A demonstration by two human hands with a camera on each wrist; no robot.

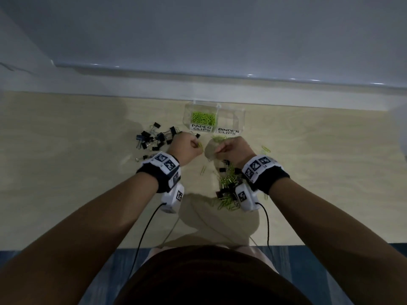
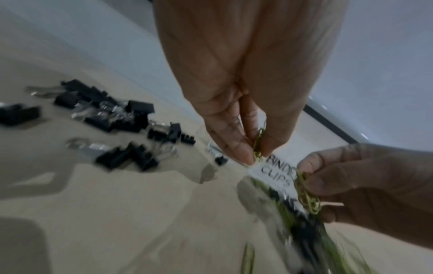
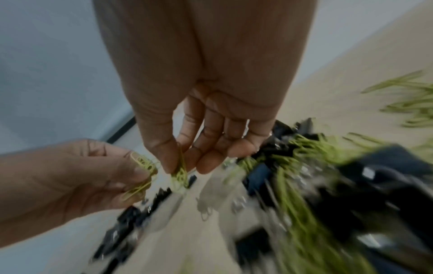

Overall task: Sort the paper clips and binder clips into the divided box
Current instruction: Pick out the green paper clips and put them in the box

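A clear divided box (image 1: 240, 115) stands at the table's far edge, labelled PAPER CLIPS and BINDER CLIPS; green paper clips (image 1: 203, 118) fill its left half. My left hand (image 1: 187, 147) pinches a few green paper clips (image 2: 257, 146) between thumb and fingers. My right hand (image 1: 233, 150) pinches another small bunch of green clips (image 3: 180, 172). Both hands hover just in front of the box. Black binder clips (image 1: 154, 138) lie in a heap left of the left hand. A mixed pile of green paper clips and black binder clips (image 1: 229, 186) lies under the right wrist.
Loose green paper clips lie on the wooden table: one (image 1: 203, 170) between the wrists, some (image 1: 266, 149) right of the right hand. A pale wall ledge (image 1: 220, 84) runs behind the box. Cables hang from both wrist cameras.
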